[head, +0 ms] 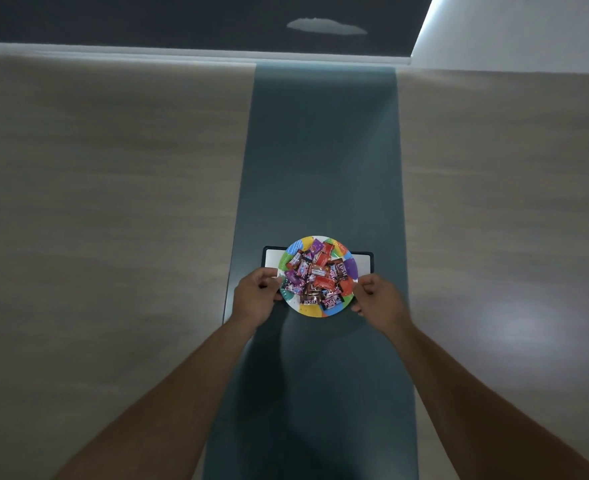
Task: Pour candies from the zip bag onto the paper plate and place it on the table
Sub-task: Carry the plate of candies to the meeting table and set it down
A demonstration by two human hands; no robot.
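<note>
– Where is the paper plate (350, 271)?

– I see it over the blue-green runner (321, 150), covering part of a white tray (364, 263) with a dark rim. Wrapped candies (315, 277) fill it.

– And the hands?

– My left hand (256, 299) pinches the plate's left edge. My right hand (378, 299) pinches its right edge. I can't tell if the plate rests on the tray or sits just above it.

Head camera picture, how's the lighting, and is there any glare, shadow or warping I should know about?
Head view: dim overall, with a soft glare patch on the table at right and a bright strip of light top right; a shadow falls on the teal runner just below the paper plate; wide-angle stretch makes both forearms flare toward the bottom corners; candies read sharp enough, left hand and right hand slightly soft.
</note>
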